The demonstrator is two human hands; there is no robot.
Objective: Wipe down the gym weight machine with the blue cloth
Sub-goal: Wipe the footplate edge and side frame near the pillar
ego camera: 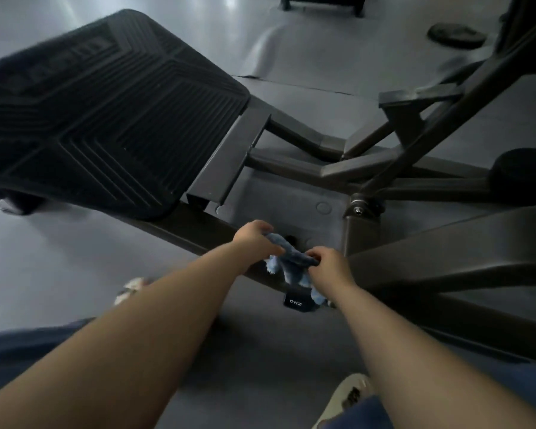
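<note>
Now, machine: my weight machine [180, 230] fills twelve o'clock, footplate [106, 113] at ten.
Cloth: blue cloth [291, 261] bunched over the low frame bar; soft, light, floppy, best gathered at its ends.
Hands: left hand [256, 239] and right hand [330, 264] both pinching it.

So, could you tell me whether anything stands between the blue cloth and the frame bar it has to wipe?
Nothing visible does. The left hand and right hand both grip the blue cloth, bunched directly over the dark frame bar, near its DHZ end cap.
</note>
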